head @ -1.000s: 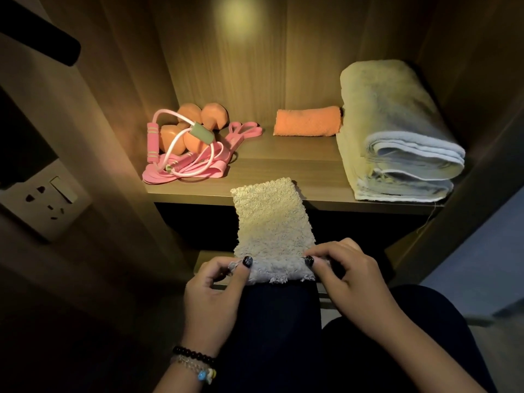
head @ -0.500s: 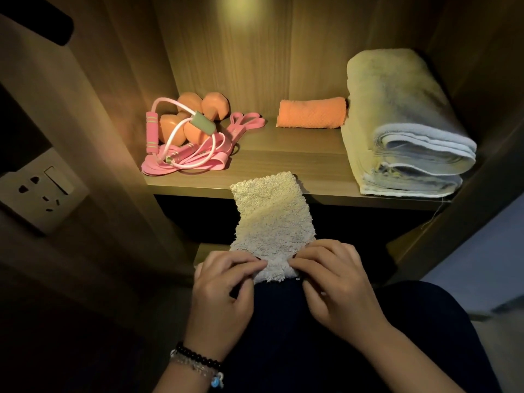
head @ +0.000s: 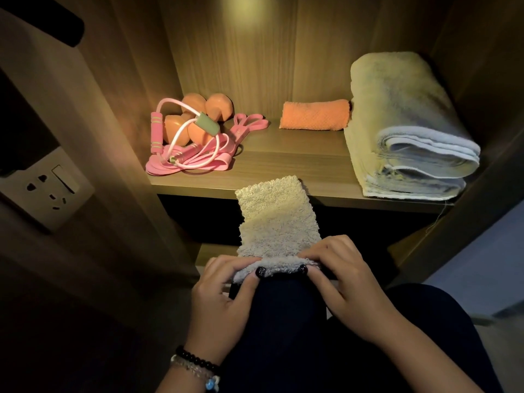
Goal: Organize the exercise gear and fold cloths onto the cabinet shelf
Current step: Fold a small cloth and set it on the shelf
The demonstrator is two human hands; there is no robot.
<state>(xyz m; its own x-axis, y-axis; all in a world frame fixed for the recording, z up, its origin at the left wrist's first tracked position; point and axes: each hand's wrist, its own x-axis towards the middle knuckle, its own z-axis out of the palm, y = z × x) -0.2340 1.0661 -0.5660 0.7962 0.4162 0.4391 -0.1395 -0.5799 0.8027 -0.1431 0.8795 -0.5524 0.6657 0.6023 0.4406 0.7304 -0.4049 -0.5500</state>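
A small cream fluffy cloth [head: 276, 215] lies stretched from my knee up to the front edge of the wooden cabinet shelf [head: 297, 163]. My left hand [head: 224, 296] and my right hand [head: 344, 279] both pinch its near end, which is rolled or folded over. On the shelf's left lie orange dumbbells [head: 198, 114] tangled with a pink skipping rope [head: 156, 129] and pink resistance bands [head: 198, 163]. At the back middle sits a rolled orange cloth [head: 314, 118]. A big folded pale towel [head: 402, 123] fills the right side.
A wall socket plate [head: 46, 188] is on the panel at the left. The cabinet's side walls close in on both sides. Below the shelf is a dark lower compartment [head: 198, 219]. My dark trouser legs [head: 283, 336] fill the foreground.
The near end of the cream cloth has been turned over into a roll or fold. My thumbs now sit under that fold, and the view has shifted slightly.
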